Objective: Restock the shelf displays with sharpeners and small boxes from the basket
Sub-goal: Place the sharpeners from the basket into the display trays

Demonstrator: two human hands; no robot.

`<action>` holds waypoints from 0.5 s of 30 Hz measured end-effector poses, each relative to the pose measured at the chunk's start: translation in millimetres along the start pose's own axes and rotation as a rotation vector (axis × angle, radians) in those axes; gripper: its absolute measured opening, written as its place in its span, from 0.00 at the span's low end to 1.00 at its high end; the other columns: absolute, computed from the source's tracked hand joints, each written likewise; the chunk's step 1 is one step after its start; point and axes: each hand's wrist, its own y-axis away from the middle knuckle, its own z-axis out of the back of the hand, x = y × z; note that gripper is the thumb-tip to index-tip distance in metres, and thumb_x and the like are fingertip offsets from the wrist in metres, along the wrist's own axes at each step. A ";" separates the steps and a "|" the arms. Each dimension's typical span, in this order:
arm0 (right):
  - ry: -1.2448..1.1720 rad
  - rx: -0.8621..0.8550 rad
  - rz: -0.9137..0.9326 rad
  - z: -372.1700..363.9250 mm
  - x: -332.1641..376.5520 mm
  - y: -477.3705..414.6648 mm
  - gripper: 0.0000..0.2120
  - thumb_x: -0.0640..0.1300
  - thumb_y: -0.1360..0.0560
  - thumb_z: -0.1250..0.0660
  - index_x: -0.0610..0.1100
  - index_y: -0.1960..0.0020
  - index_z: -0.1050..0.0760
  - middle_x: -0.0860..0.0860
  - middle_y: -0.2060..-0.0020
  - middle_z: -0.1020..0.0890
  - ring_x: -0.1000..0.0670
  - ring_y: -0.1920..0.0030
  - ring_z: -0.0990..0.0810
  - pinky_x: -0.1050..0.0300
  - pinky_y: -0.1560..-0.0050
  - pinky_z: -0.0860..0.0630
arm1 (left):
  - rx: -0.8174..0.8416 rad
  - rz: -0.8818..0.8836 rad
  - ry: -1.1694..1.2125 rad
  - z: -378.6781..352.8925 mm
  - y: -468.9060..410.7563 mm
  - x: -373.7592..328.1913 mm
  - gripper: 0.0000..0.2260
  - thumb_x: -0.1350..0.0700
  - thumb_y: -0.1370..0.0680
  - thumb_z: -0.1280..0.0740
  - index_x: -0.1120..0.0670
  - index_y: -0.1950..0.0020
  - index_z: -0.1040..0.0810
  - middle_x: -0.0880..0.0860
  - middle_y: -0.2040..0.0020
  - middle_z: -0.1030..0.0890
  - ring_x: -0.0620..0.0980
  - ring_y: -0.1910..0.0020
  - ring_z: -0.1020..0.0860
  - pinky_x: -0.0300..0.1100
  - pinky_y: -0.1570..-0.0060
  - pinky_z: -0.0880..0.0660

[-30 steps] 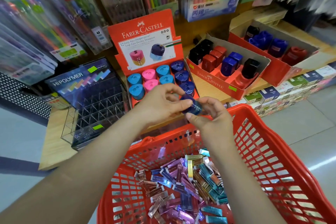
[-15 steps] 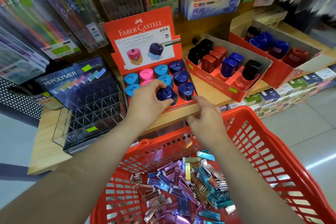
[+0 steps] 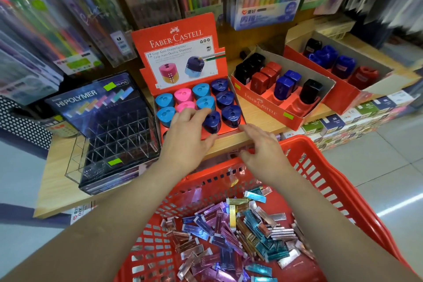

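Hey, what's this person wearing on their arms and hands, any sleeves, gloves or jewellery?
The left hand and right hand are bare: no gloves, rings, watch or bracelet. The left forearm and right forearm are uncovered to the frame edge; no sleeve shows.

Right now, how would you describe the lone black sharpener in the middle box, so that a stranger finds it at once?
On the wooden shelf, find the middle red box of three. At its right end stands one black sharpener, beside the blue ones. The other black ones crowd together at the left end; this one stands alone.
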 end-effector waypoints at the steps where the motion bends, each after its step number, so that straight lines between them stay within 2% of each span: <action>1: 0.034 0.043 0.015 3.6 -0.7 1.5 0.31 0.40 0.24 0.36 0.49 0.23 0.40 0.52 0.25 0.36 0.46 0.28 0.40 0.56 0.29 0.42 | -0.005 -0.006 -0.002 1.6 7.3 2.3 0.26 0.49 0.25 0.30 0.48 0.28 0.32 0.52 0.38 0.28 0.54 0.38 0.32 0.48 0.39 0.31; 4: 0.140 0.108 0.032 17.2 0.5 8.0 0.32 0.40 0.23 0.36 0.50 0.22 0.42 0.52 0.26 0.35 0.45 0.30 0.38 0.54 0.30 0.39 | 0.040 -0.018 -0.048 4.0 25.3 12.4 0.22 0.51 0.24 0.31 0.49 0.30 0.29 0.53 0.40 0.26 0.55 0.39 0.30 0.47 0.39 0.31; 5: 0.181 0.047 0.045 23.2 1.6 10.9 0.31 0.39 0.24 0.36 0.50 0.23 0.40 0.50 0.28 0.31 0.45 0.31 0.35 0.52 0.31 0.37 | 0.067 -0.016 -0.077 3.9 30.2 15.1 0.22 0.51 0.24 0.32 0.50 0.30 0.29 0.54 0.40 0.26 0.56 0.39 0.30 0.47 0.38 0.31; 7: 0.319 -0.212 0.042 39.8 -1.0 14.5 0.28 0.38 0.26 0.35 0.51 0.27 0.33 0.48 0.34 0.27 0.44 0.35 0.33 0.47 0.36 0.32 | 0.096 -0.009 -0.111 3.3 37.0 14.7 0.21 0.52 0.23 0.34 0.50 0.30 0.29 0.54 0.37 0.28 0.57 0.37 0.31 0.48 0.36 0.32; 9: 0.460 -0.389 -0.066 62.3 -11.2 13.2 0.27 0.38 0.27 0.33 0.52 0.30 0.31 0.47 0.34 0.28 0.42 0.34 0.35 0.41 0.39 0.31 | 0.085 -0.011 -0.121 1.7 37.2 8.4 0.21 0.52 0.23 0.35 0.49 0.30 0.30 0.53 0.36 0.29 0.57 0.36 0.32 0.49 0.37 0.31; 10: 0.508 -0.377 -0.139 73.4 -16.8 11.6 0.28 0.38 0.27 0.32 0.53 0.30 0.32 0.47 0.32 0.30 0.41 0.33 0.36 0.39 0.39 0.31 | 0.078 -0.009 -0.134 1.1 34.9 4.5 0.20 0.51 0.22 0.36 0.48 0.30 0.31 0.52 0.36 0.30 0.56 0.36 0.32 0.50 0.37 0.30; 12: 0.602 -0.213 -0.223 86.1 -28.5 7.7 0.29 0.37 0.27 0.33 0.53 0.29 0.34 0.47 0.29 0.34 0.38 0.33 0.34 0.40 0.39 0.29 | 0.084 0.020 -0.160 -2.0 29.1 0.8 0.20 0.52 0.22 0.36 0.47 0.30 0.31 0.52 0.36 0.28 0.56 0.38 0.31 0.51 0.39 0.29; 13: 0.640 -0.143 -0.209 86.5 -33.6 5.6 0.28 0.35 0.26 0.35 0.51 0.29 0.34 0.46 0.31 0.33 0.39 0.35 0.31 0.43 0.39 0.28 | 0.094 0.040 -0.169 -3.6 26.7 1.1 0.20 0.52 0.22 0.37 0.47 0.30 0.31 0.51 0.36 0.27 0.56 0.39 0.30 0.50 0.40 0.28; 15: 0.658 -0.118 -0.096 82.4 -38.4 1.5 0.22 0.32 0.27 0.38 0.45 0.35 0.28 0.45 0.43 0.26 0.41 0.42 0.25 0.48 0.45 0.26 | 0.074 0.044 -0.178 -7.4 23.8 3.9 0.18 0.55 0.23 0.36 0.46 0.33 0.27 0.49 0.38 0.23 0.56 0.42 0.27 0.48 0.42 0.28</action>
